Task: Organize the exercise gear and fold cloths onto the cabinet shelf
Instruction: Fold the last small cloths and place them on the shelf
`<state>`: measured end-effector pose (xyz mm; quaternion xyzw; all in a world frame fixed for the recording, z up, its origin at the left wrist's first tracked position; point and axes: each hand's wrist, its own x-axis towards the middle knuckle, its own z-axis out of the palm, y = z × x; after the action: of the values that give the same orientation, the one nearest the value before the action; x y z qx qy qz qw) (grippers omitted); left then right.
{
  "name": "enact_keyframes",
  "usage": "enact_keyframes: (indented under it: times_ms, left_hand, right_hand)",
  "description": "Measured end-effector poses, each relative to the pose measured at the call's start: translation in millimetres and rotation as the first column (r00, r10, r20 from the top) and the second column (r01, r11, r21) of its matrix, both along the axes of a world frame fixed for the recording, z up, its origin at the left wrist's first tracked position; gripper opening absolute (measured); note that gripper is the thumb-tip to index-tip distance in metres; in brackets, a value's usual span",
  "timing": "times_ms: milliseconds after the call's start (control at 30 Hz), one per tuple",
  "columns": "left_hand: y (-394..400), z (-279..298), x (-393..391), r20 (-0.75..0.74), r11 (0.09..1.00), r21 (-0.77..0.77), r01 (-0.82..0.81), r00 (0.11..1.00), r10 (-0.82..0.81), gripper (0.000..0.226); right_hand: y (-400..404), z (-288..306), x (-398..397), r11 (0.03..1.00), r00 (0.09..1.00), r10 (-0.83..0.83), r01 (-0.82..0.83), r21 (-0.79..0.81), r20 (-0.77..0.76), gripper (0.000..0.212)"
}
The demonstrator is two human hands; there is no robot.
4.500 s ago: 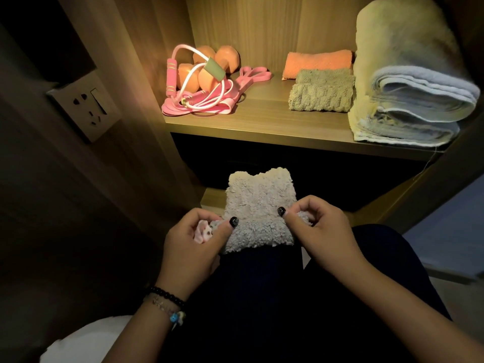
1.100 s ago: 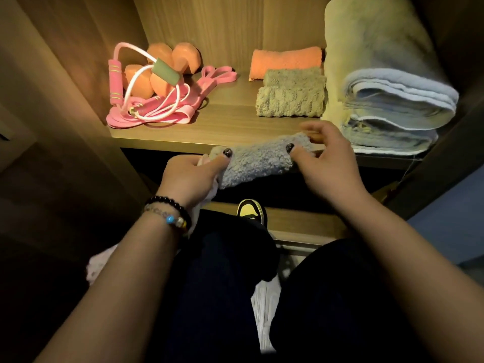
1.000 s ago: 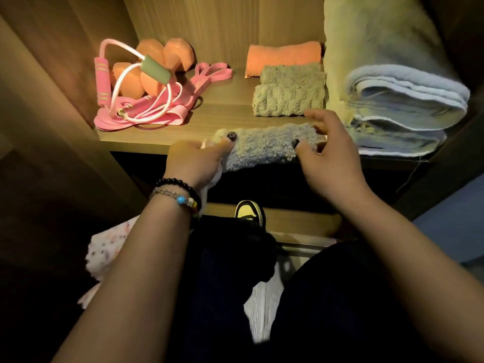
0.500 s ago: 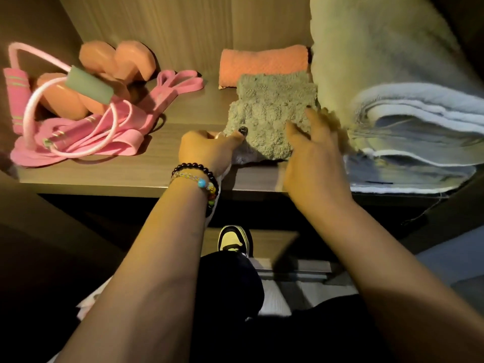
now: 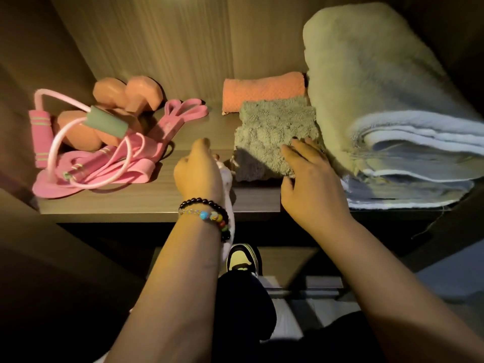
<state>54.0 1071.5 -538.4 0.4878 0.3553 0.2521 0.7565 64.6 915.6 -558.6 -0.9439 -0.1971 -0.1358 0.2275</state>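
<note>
A folded fluffy grey cloth (image 5: 259,166) lies near the front edge of the wooden shelf (image 5: 131,205), right against the folded olive cloths (image 5: 277,119) behind it. My right hand (image 5: 309,176) rests flat on the grey cloth's right side with its fingers spread. My left hand (image 5: 199,171) hovers just left of the cloth, closed around a white dotted cloth (image 5: 227,179) that hangs down past my wrist. On the shelf's left lie orange dumbbells (image 5: 142,94), a pink jump rope (image 5: 39,132) and pink resistance bands (image 5: 125,166).
An orange rolled towel (image 5: 262,90) sits at the back of the shelf. A big folded blanket and towel stack (image 5: 379,100) fills the right end. Bare shelf shows between the gear and the cloths. Below are a dark lower compartment and my yellow-black shoe (image 5: 242,258).
Both hands carried the grey cloth from my lap up to the shelf and set it down in front of the olive cloths. The right hand's grip has loosened to a flat palm.
</note>
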Motion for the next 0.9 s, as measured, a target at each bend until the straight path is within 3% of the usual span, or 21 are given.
enact_keyframes:
  times_ms: [133, 233, 333, 400, 567, 633, 767, 900]
  left_hand:
    - [2.6, 14.5, -36.0, 0.085, 0.989, -0.135, 0.052, 0.996, -0.041, 0.019]
    - [-8.1, 24.4, -69.7, 0.141, 0.978, -0.183, 0.099, 0.987, -0.074, 0.026]
    - [-12.8, 41.4, -99.1, 0.173, 0.995, -0.08, 0.06, 0.984, -0.045, 0.031]
    - [-13.9, 55.4, -115.4, 0.214, 0.997, 0.036, 0.069, 0.974, -0.075, 0.028]
    - [-12.9, 101.1, -157.0, 0.264, 0.954, 0.148, 0.26, 0.919, -0.291, 0.016]
    - [-14.0, 118.0, -174.2, 0.26, 0.926, 0.177, 0.335, 0.891, -0.372, 0.014]
    - [-16.4, 142.2, -202.3, 0.194, 0.881, 0.324, 0.345, 0.887, -0.418, 0.021]
    - [-20.5, 155.7, -219.8, 0.203, 0.887, 0.304, 0.348, 0.886, -0.417, 0.014]
  right_hand:
    - [0.8, 11.2, -23.9, 0.997, 0.997, 0.071, -0.071, 0.039, 0.006, 0.076]
    - [3.6, 22.8, -57.2, 0.954, 0.981, 0.179, -0.154, 0.258, -0.076, 0.062]
    - [6.4, 43.2, -90.2, 0.788, 0.891, 0.334, -0.085, 0.61, -0.307, 0.033]
    - [6.0, 59.1, -109.3, 0.669, 0.795, 0.461, -0.02, 0.743, -0.394, 0.023]
    - [2.4, 85.9, -156.0, 0.539, 0.652, 0.643, -0.014, 0.842, -0.401, 0.039]
    - [2.4, 95.4, -172.5, 0.515, 0.685, 0.64, -0.046, 0.856, -0.349, 0.041]
    - [-0.5, 121.5, -193.0, 0.498, 0.845, 0.497, -0.093, 0.862, -0.196, 0.031]
    - [-3.4, 146.9, -203.0, 0.324, 0.808, 0.573, -0.07, 0.943, -0.137, 0.016]
